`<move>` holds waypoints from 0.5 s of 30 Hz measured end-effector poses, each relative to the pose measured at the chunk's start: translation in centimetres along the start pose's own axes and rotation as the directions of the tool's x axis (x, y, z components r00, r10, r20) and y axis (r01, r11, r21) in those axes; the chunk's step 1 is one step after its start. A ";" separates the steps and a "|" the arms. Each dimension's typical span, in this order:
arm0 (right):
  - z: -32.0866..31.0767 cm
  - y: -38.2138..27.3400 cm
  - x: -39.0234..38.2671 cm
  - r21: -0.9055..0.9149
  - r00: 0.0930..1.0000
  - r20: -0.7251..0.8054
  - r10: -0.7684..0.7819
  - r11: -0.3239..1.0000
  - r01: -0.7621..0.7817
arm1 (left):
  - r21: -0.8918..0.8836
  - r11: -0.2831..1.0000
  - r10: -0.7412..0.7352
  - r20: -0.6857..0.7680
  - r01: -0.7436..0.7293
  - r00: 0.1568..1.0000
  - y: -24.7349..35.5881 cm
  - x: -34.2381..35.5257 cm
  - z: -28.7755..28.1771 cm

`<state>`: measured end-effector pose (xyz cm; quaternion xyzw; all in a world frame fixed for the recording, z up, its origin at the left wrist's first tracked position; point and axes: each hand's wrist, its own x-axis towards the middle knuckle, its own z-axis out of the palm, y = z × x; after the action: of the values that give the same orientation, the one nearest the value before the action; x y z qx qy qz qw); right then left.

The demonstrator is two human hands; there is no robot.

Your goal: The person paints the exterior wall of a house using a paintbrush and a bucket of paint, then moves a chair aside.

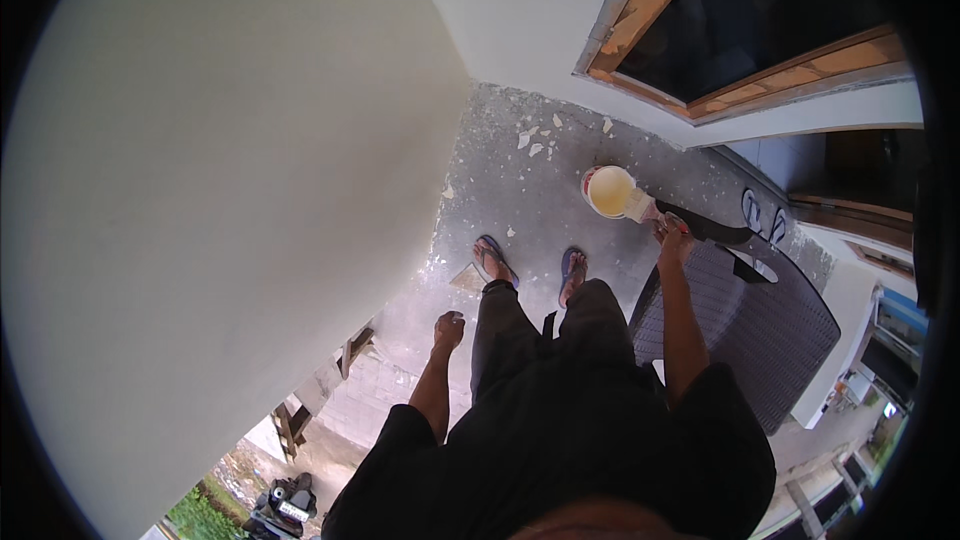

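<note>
Hazard, drips: cream paint [608, 190] could run off the bristles of the broad brush [644, 207] onto the grey floor [560, 155] or the dark woven chair [735, 325], if the bristles are overloaded; the load is too small to judge.

Hazard, tipping: a hard push of the brush on the rim could tilt the bucket [587, 183]. What bears the bucket's weight is not plain from this angle.

Hazard, footing: pale flakes [527, 138] are scattered on the floor ahead of the sandalled feet [490, 260]; a step onto them might slip.

Right hand [674, 232], one: fingers wrapped about the brush's handle end, bristles pointing left toward the bucket; arm extended forward and to the right, passing across the chair's near side. Whether the bristles touch the rim or hang just over it cannot be told.

Left hand [449, 328], one: fingers curled loosely, arm bent slightly out beside the left leg, near the large pale wall [250, 160]. A whitish spot shows at the fingers; paint or a small held thing, cannot tell.

Bucket, one: forward and right of the feet, paint inside, upright or nearly so.
</note>
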<state>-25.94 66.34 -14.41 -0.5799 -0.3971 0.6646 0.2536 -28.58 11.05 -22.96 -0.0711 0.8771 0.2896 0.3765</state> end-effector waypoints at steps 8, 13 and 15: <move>1.3 11.2 15.9 -0.627 0.905 0.107 -0.411 0.679 0.382 | 0.042 0.932 0.362 -0.067 -0.360 0.930 9.8 5.4 5.1; 4.8 21.4 19.9 -0.788 0.939 0.035 -0.342 0.568 0.236 | 0.053 0.934 0.353 0.021 -0.353 0.935 8.3 6.8 11.7; 4.7 24.3 23.3 -0.859 0.911 0.114 -0.397 0.422 0.291 | 0.079 0.909 0.407 0.038 -0.408 0.913 8.5 6.7 14.3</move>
<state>-32.13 70.31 -47.65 -0.5681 -0.7698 0.2793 0.0818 -27.38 26.65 -31.65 0.1324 0.8803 0.3248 0.3195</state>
